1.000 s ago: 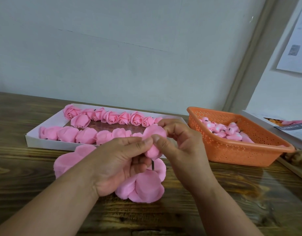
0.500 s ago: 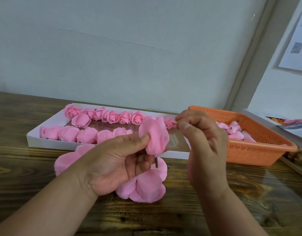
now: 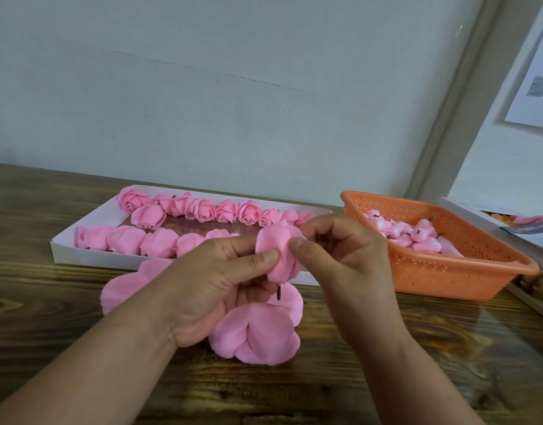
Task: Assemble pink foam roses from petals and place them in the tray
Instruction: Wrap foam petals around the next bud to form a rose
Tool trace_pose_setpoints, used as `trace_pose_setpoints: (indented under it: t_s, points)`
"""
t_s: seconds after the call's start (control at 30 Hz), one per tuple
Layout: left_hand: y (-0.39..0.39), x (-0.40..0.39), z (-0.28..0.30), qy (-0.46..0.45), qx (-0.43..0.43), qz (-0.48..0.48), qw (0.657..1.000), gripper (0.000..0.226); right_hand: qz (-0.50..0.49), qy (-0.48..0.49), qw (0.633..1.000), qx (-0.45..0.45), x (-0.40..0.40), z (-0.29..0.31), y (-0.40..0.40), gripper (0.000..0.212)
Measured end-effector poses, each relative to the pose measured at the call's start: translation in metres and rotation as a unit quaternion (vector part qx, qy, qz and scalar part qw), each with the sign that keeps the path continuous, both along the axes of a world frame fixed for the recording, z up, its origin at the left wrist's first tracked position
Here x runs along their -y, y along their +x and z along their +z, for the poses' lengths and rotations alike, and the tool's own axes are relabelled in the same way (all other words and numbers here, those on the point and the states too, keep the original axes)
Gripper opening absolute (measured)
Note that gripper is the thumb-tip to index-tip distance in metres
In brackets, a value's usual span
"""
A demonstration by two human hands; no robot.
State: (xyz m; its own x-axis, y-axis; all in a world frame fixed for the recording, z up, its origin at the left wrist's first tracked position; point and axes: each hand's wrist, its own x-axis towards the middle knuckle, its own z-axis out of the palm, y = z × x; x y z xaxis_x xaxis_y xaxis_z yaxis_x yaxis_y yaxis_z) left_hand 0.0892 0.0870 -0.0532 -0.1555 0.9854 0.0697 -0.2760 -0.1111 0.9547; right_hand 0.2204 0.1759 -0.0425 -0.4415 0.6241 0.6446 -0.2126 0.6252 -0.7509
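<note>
Two bare hands hold a half-made pink foam rose [image 3: 279, 253] above a wooden table [image 3: 49, 302]. The left hand [image 3: 215, 286] pinches it between thumb and fingers; the right hand [image 3: 340, 262] pinches its other side — thumb in front, fingers curled behind. Loose petals [image 3: 258, 329] hang below the left fingers. Just beyond the fingertips, a white tray [image 3: 89, 256] holds finished roses [image 3: 202, 210].

Single head-worn wide-angle view, looking forward and down across a wooden table [image 3: 417, 378] toward a pale wall [image 3: 233, 87]. Close on both hands at centre: left hand [image 3: 209, 289], right hand [image 3: 347, 271]. Tilted slightly, far edge sloping down to the right.
</note>
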Motion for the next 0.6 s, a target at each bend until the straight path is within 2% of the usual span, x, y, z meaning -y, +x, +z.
trace_pose_setpoints:
  t_s: [0.17, 0.3, 0.43, 0.6]
  points:
    - [0.0029, -0.0003, 0.0012, 0.001, -0.008, 0.006, 1.000, 0.028, -0.022, 0.006, 0.999, 0.034, 0.0035, 0.0007, 0.0002, 0.008]
    - [0.0031, 0.0000, 0.0008, -0.005, -0.012, 0.010, 1.000, 0.027, -0.029, -0.003, 0.999, 0.042, 0.0008, 0.0001, -0.0001, 0.025]
    - [0.0038, 0.0002, 0.0016, -0.004, -0.003, 0.011, 1.000, 0.027, -0.039, 0.005, 0.998, 0.047, 0.0010, -0.0012, -0.0005, 0.019]
    - [0.0043, 0.0010, 0.0037, -0.008, 0.009, 0.009, 1.000, 0.024, -0.097, 0.044, 0.994, 0.022, 0.0018, -0.0034, -0.0037, 0.016]
